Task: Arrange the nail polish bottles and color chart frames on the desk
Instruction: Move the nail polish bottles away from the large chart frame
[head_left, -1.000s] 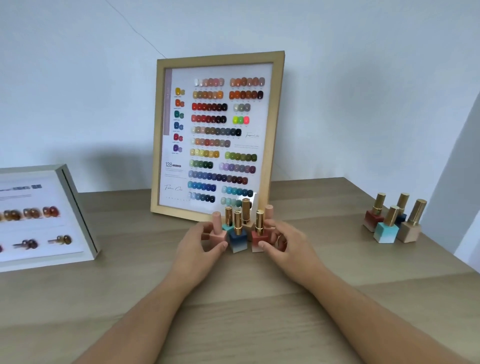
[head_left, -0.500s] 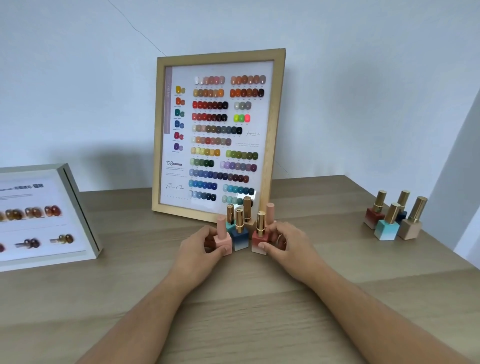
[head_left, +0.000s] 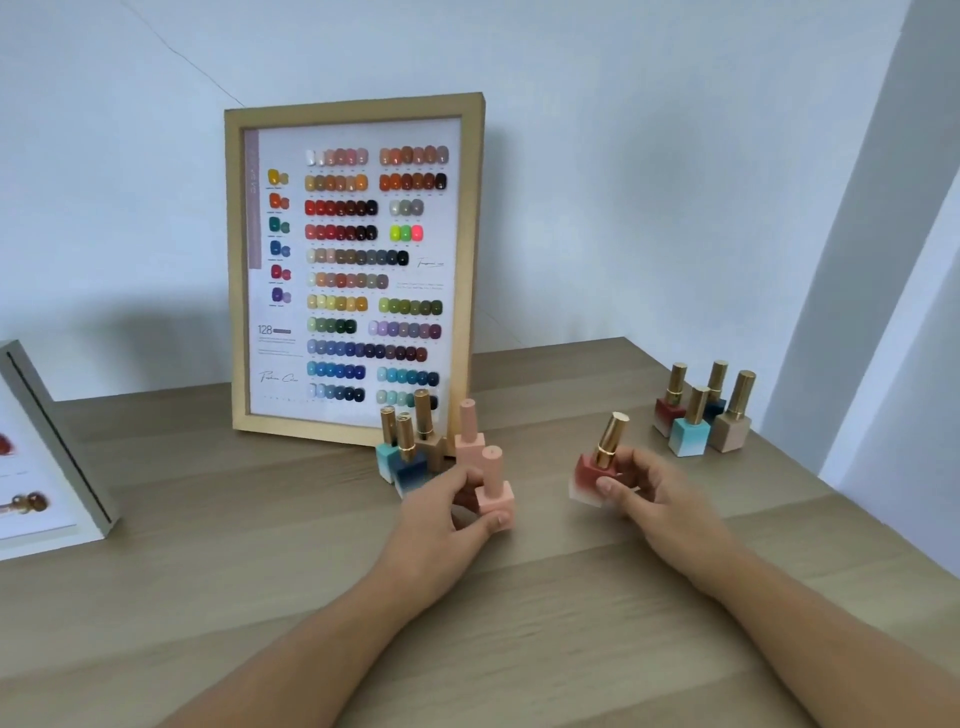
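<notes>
A wooden-framed colour chart (head_left: 353, 270) stands upright at the back of the desk. In front of it is a cluster of nail polish bottles (head_left: 410, 457), with a second pink bottle (head_left: 470, 441) standing at its right. My left hand (head_left: 447, 514) grips a pink bottle (head_left: 496, 493) by its square base. My right hand (head_left: 649, 493) holds a red gradient bottle with a gold cap (head_left: 597, 467), tilted and lifted off the desk, to the right of the cluster. A white-framed chart (head_left: 57, 457) leans at the far left.
Another group of gold-capped bottles (head_left: 704, 415) stands near the desk's right edge. The wooden desk (head_left: 260, 597) ends at the right beside a white wall corner. Bare desk surface lies in front of my arms.
My right hand has pulled the red bottle out of the cluster and moved it right and up. My left hand has drawn the pink bottle slightly away from the group. The view has shifted right.
</notes>
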